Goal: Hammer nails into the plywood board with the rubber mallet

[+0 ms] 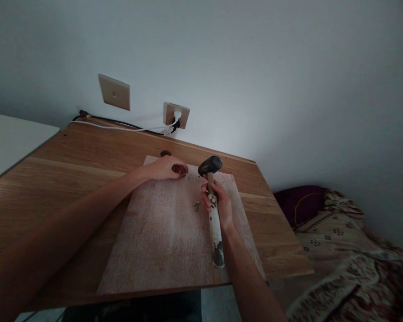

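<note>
My right hand [219, 202] is wrapped round the pale wooden handle of a hammer [213, 210] whose dark head [210, 165] is raised over a wooden board [164, 237]. My left hand [166, 168] rests at the board's far edge, fingers pinched together at the tips, close to the hammer head. What the fingertips hold is too small to make out. A few small nails [196, 205] lie on the board just left of my right hand.
The board lies on a wooden table [70, 165] against a white wall. Two wall plates [114, 91] and a socket [176, 115] with cables sit behind it. A patterned cushion or sofa [342, 246] is at the right. A white surface [10, 138] adjoins at left.
</note>
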Tool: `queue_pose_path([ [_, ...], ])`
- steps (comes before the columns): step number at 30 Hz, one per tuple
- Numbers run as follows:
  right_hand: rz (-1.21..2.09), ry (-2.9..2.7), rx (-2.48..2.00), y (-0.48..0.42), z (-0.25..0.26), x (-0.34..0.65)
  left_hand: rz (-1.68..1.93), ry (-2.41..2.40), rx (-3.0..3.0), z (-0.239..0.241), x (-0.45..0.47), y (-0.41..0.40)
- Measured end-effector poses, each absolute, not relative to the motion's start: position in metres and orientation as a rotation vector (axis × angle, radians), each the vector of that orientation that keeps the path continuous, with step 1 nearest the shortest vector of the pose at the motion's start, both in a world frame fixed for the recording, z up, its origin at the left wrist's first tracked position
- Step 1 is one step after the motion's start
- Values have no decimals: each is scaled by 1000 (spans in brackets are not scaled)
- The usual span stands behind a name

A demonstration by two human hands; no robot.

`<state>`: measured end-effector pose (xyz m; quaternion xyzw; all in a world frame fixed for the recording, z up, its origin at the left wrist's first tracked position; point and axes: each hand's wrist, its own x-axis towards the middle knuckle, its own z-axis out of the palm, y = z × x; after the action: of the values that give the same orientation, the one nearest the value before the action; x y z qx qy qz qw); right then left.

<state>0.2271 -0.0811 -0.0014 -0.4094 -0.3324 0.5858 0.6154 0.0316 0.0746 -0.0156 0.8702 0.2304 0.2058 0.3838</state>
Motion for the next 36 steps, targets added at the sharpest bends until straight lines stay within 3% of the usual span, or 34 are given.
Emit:
queue_pose_path([
  [27,1476,-926,-1054,-83,7,198,577,619,2082,-21,34,73],
  [36,1381,-858,-967,-85,7,212,535,792,2206,5,32,61],
])
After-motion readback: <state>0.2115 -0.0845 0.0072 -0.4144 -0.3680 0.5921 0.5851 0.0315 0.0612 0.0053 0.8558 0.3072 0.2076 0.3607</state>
